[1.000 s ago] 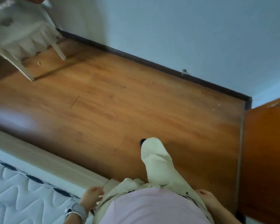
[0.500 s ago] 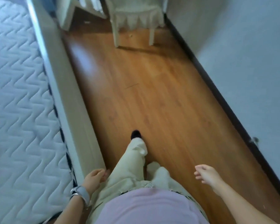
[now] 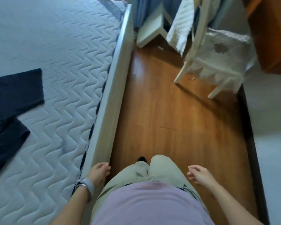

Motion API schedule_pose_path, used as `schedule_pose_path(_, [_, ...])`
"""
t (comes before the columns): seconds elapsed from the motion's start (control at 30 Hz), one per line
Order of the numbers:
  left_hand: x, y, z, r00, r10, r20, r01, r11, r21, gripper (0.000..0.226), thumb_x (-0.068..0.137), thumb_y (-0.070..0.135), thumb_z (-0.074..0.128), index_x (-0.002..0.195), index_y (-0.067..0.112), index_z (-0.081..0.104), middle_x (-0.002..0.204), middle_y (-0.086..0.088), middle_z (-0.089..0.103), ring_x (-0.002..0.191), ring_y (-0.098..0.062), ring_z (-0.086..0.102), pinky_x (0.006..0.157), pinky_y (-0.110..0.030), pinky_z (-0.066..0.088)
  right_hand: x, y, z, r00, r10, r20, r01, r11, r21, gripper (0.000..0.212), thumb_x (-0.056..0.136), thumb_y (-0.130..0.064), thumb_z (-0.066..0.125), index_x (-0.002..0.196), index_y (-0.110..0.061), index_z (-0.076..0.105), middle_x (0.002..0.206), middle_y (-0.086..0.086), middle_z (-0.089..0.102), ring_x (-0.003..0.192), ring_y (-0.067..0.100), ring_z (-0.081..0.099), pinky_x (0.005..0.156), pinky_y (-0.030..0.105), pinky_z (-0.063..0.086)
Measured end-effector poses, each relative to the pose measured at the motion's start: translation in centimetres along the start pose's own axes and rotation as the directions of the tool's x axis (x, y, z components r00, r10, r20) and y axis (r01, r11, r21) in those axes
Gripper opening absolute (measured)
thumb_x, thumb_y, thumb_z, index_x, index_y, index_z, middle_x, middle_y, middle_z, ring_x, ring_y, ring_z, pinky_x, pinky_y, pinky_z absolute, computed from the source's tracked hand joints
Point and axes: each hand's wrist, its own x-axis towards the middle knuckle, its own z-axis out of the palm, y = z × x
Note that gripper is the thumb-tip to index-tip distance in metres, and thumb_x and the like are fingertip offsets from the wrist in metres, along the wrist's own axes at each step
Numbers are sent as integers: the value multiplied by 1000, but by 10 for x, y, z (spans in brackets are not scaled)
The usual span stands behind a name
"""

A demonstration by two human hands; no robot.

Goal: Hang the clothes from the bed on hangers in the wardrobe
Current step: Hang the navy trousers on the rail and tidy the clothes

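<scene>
You stood on the wooden floor (image 3: 177,114) in the aisle beside the bed (image 3: 66,51). Your left hand (image 3: 98,173) hung at the bed frame's edge, its grip loosely curled on nothing. Your right hand (image 3: 199,175) floated over the floor, grip spread and empty. The dark navy garment (image 3: 13,98) lay flat on the quilted mattress, well apart from both hands. A white chair (image 3: 217,62) stood ahead.

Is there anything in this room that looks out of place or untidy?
Nothing looks damaged or spilled. A dark navy garment lies loosely spread on the bare mattress, near its left side, not yet hung. A small crumb lies on the wooden floor beside the white chair.
</scene>
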Motion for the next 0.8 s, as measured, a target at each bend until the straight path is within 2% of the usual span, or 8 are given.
schedule_pose_path(0.13, [8, 75, 14, 997, 78, -11, -79, 993, -85, 13, 97, 19, 42, 99, 16, 55, 94, -2, 62, 92, -20, 57, 70, -28, 41, 43, -67, -23, 1000, -7, 28, 11, 993, -121, 15, 95, -13, 45, 102, -5, 56, 75, 5, 59, 60, 17, 52, 53, 27, 35])
schedule_pose_path(0.3, [33, 72, 21, 966, -202, -161, 149, 945, -293, 23, 97, 19, 42, 112, 8, 55, 120, -15, 60, 103, -27, 55, 95, -38, 40, 103, -144, -57, 994, 24, 106, 19, 921, -388, 21, 93, -12, 50, 100, 2, 64, 89, 12, 60, 72, 21, 52, 48, 18, 36])
schedule_pose_path(0.37, [31, 68, 29, 909, -361, -208, 260, 881, -394, 32, 97, 17, 41, 122, 0, 53, 123, -17, 58, 102, -28, 54, 88, -34, 37, 123, -187, -69, 993, 12, 116, 44, 882, -468, 16, 91, -12, 52, 92, -3, 64, 94, 10, 60, 83, 20, 53, 52, 13, 36])
schedule_pose_path(0.43, [22, 69, 45, 871, -444, -210, 298, 818, -492, 35, 97, 16, 41, 125, -2, 51, 125, -18, 57, 105, -30, 54, 87, -32, 36, 139, -234, -74, 990, 1, 141, 78, 831, -550, 18, 92, -12, 51, 95, -1, 64, 88, 11, 60, 76, 21, 51, 47, 16, 35])
schedule_pose_path(0.53, [11, 89, 68, 843, -498, -203, 267, 716, -645, 34, 97, 14, 40, 124, -4, 51, 127, -21, 55, 117, -34, 52, 94, -36, 40, 172, -304, -67, 991, -33, 131, 105, 799, -592, 21, 93, -11, 48, 100, 4, 61, 68, 12, 58, 54, 22, 46, 47, 25, 32])
schedule_pose_path(0.63, [9, 90, 86, 821, -528, -218, 222, 646, -730, 30, 95, 8, 45, 117, -10, 54, 122, -25, 58, 101, -29, 55, 89, -36, 44, 197, -366, -36, 967, -148, 209, 253, 667, -701, 21, 91, -14, 49, 98, -2, 64, 68, 7, 64, 57, 20, 53, 54, 28, 39])
schedule_pose_path(0.7, [6, 89, 92, 810, -551, -202, 194, 576, -794, 29, 93, 7, 47, 116, -9, 56, 124, -27, 58, 105, -33, 57, 94, -38, 44, 200, -403, -1, 934, -189, 303, 355, 591, -725, 17, 91, -14, 49, 96, -9, 64, 69, 6, 67, 61, 21, 57, 57, 28, 41])
schedule_pose_path(0.8, [-1, 85, 89, 785, -602, -147, 193, 462, -866, 31, 95, 9, 44, 121, -6, 53, 120, -23, 58, 116, -35, 54, 66, -27, 40, 196, -447, 63, 879, -227, 419, 475, 476, -740, 16, 89, -11, 49, 90, -14, 64, 63, 4, 65, 64, 23, 59, 52, 24, 42])
